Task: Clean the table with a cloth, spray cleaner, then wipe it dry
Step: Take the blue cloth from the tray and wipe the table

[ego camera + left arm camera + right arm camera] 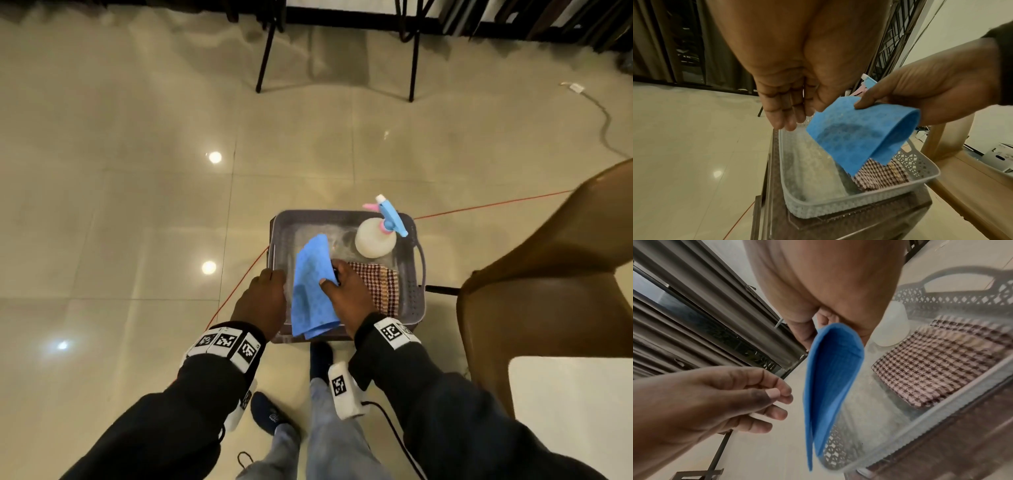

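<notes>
A folded blue cloth (313, 291) (859, 139) (830, 378) hangs over the left half of a grey perforated basket (342, 214) (859, 206) (972, 301). My right hand (330, 274) (869, 100) (818, 327) pinches the cloth's upper fold between thumb and fingers. My left hand (270, 277) (785, 120) (777, 399) hovers beside the basket's left rim, fingers relaxed and holding nothing. In the basket lie a brown checked cloth (380, 287) (879, 175) (937, 363) and, at the far right corner, a white spray bottle (375, 241) (892, 327) with a blue and pink head.
The basket rests on a dark brown stool (859, 227) on a glossy tiled floor. A brown plastic chair (548, 291) stands close on the right, with a pale surface corner (575, 411) below it. An orange cable (479, 207) crosses the floor. Black chair legs (263, 65) stand farther back.
</notes>
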